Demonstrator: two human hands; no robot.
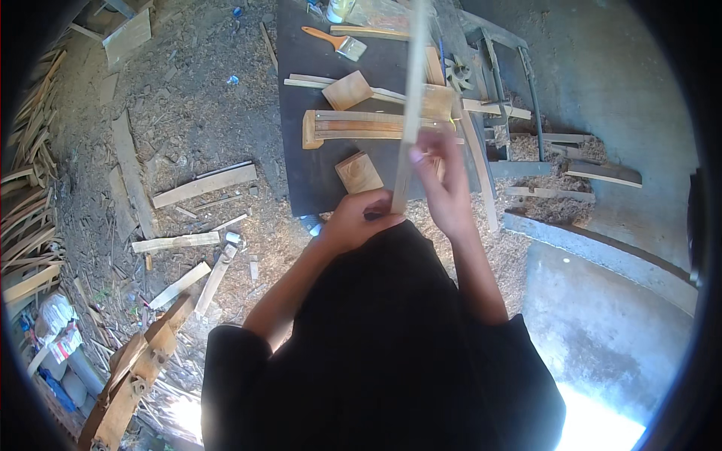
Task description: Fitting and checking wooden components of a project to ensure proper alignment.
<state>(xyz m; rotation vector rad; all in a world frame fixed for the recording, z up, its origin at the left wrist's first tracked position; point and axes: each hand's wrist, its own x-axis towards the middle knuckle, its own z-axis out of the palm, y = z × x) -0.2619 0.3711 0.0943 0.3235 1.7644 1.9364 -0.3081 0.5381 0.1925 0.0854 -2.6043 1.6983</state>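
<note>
A long, pale wooden strip stands nearly upright in front of my body, its upper part blurred. Closed around its lower end is my left hand, close to my dark shirt. My right hand is beside the strip's middle, with the thumb at its edge; motion smears the fingers, so their grip is unclear. Just beyond my left hand lies a square wooden block on the dark tabletop. Farther back rests a slatted wooden piece with a thicker left end, and another square block.
An orange-handled paintbrush and a white container lie toward the table's far end. Wood offcuts and shavings litter the floor on the left. A metal frame and a concrete ledge stand at the right.
</note>
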